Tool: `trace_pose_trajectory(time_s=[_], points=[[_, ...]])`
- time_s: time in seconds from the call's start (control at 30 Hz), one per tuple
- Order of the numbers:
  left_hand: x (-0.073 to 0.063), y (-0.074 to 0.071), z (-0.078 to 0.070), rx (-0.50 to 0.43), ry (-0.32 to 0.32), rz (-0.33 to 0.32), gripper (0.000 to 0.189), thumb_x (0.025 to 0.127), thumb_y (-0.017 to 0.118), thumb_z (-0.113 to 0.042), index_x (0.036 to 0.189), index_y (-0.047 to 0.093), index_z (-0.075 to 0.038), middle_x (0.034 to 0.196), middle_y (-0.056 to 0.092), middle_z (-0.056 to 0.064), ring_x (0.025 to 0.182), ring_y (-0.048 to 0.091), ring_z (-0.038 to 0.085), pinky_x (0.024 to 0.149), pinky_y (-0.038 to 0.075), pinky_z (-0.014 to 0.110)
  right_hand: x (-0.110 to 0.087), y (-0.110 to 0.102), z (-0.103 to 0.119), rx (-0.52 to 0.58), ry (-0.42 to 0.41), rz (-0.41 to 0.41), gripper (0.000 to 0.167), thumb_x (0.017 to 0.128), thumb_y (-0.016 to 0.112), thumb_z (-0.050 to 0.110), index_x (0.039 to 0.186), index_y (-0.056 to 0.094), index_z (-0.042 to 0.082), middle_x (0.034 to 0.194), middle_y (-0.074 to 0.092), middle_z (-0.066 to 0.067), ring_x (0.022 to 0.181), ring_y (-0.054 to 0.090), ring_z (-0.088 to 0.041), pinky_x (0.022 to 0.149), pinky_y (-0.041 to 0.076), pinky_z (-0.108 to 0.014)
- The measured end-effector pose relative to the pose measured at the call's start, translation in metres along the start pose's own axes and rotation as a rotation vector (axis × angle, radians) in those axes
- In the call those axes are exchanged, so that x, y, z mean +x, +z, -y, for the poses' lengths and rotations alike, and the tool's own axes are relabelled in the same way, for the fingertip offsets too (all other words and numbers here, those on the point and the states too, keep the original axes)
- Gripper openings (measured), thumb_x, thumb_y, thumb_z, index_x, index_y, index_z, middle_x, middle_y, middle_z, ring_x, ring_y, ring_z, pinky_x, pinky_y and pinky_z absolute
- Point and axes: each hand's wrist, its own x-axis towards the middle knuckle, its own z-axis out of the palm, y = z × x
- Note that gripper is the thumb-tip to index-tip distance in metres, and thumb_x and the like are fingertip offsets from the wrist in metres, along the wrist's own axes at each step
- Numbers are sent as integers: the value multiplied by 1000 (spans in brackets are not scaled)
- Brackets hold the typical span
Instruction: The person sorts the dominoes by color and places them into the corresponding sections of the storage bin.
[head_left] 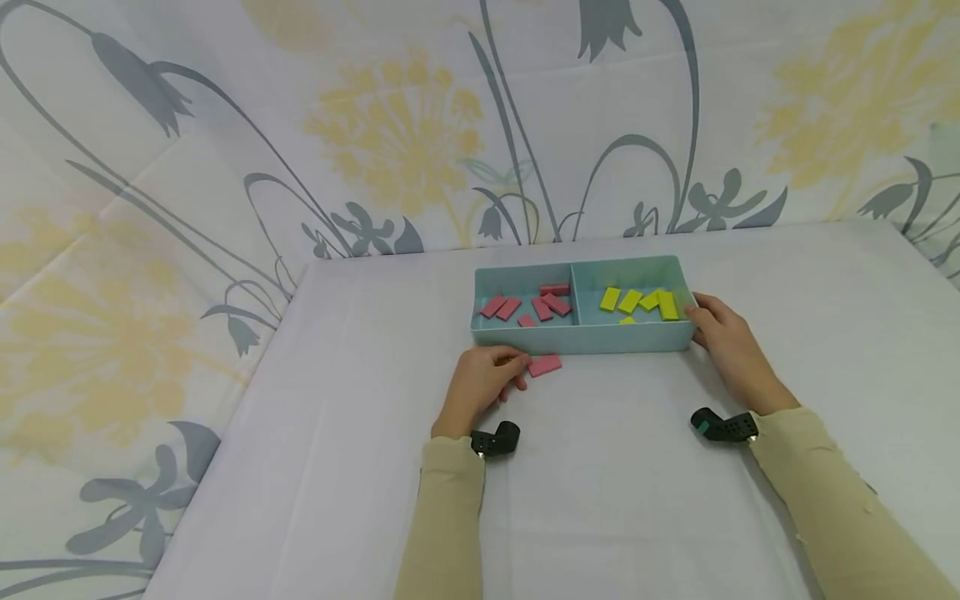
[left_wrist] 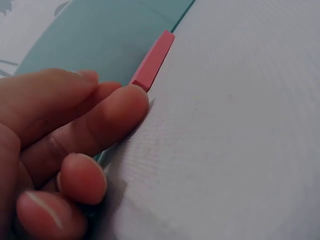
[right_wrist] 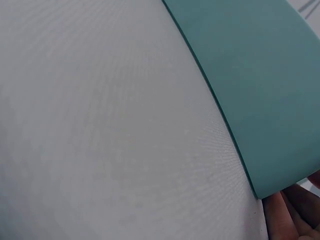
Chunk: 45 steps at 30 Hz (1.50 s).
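My left hand (head_left: 486, 379) is at the front of a pale teal two-section box (head_left: 585, 339), its curled fingertips on the near end of a pink tile (head_left: 545, 365). In the left wrist view, this pink tile (left_wrist: 155, 61) extends past the fingertips beside the box wall (left_wrist: 110, 40), its near end partly covered by a finger. My right hand (head_left: 729, 346) grips the box's right end, thumb at the rim and fingers along the outside. From the right wrist, the box's front wall (right_wrist: 260, 95) fills the upper right, with fingers (right_wrist: 280, 220) at its corner.
Several pink tiles (head_left: 508, 308) lie loose in the box's left section. Its right section holds several yellow tiles (head_left: 630, 301). A divider (head_left: 576, 296) separates them. White cloth (head_left: 600, 483) covers the table, and a flower-patterned cloth (head_left: 450, 125) hangs behind it.
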Motion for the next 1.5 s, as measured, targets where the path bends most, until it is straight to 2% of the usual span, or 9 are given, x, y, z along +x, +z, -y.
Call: trace_pose_trajectory(time_s=[0.1,0.27,0.5,0.7,0.83,0.97,1.3,1.4,1.5], points=[[1,-2,-2,18,21,27,15,83,60,-39,87,67,-26,63,62,-7,42,48,15,41,44,28,0,0,1,13,7,3,75,90,28,57,143,10,7,147,12,-14,125,30,-35,101,24,-49],[-1,-9,-3,51,-5,92,14,81,62,-39,91,66,-29,60,61,-4,41,46,14,41,41,26,2,4,2,37,21,17,75,90,30,57,143,10,8,147,12,-13,125,31,-34,102,22,-49],[-5,-16,-4,-57,-116,253,21,82,62,-31,103,62,-27,62,65,3,36,43,15,34,35,23,6,9,0,26,18,21,76,89,30,58,143,11,9,146,14,-13,123,33,-36,101,21,-51],[-5,-13,-4,-82,-134,355,32,81,64,-27,112,56,-28,67,67,2,37,44,13,34,31,21,4,7,-4,-4,13,26,76,89,29,58,144,10,9,146,14,-15,122,33,-37,100,22,-52],[-5,-8,-11,-102,-123,367,35,81,65,-24,114,55,-26,64,65,5,40,49,15,37,38,23,2,4,-5,-25,-15,18,74,90,27,57,144,10,9,146,14,-17,122,34,-38,99,24,-53],[-5,-2,-16,-138,-125,350,30,81,65,-20,110,57,-21,62,64,8,44,57,21,42,45,26,-2,1,-4,-25,-40,7,71,92,27,53,143,10,7,145,15,-18,122,33,-40,97,25,-55],[-7,3,-16,-267,-175,318,23,83,62,-15,106,58,-14,67,65,11,51,62,26,45,47,26,-4,0,-7,7,-38,22,69,93,29,51,143,12,7,146,15,-16,124,31,-37,99,24,-53],[-6,5,-19,-249,-185,305,23,82,64,-14,104,58,-14,66,64,10,51,62,26,46,48,27,-4,0,-7,-4,-32,16,69,93,29,51,143,12,8,146,15,-16,124,31,-37,99,24,-53],[-5,8,-24,-182,-176,277,23,80,65,-13,102,58,-15,63,63,9,49,61,24,47,49,28,-4,-1,-4,0,-23,7,70,92,29,53,143,13,9,146,16,-15,124,31,-36,100,23,-52]])
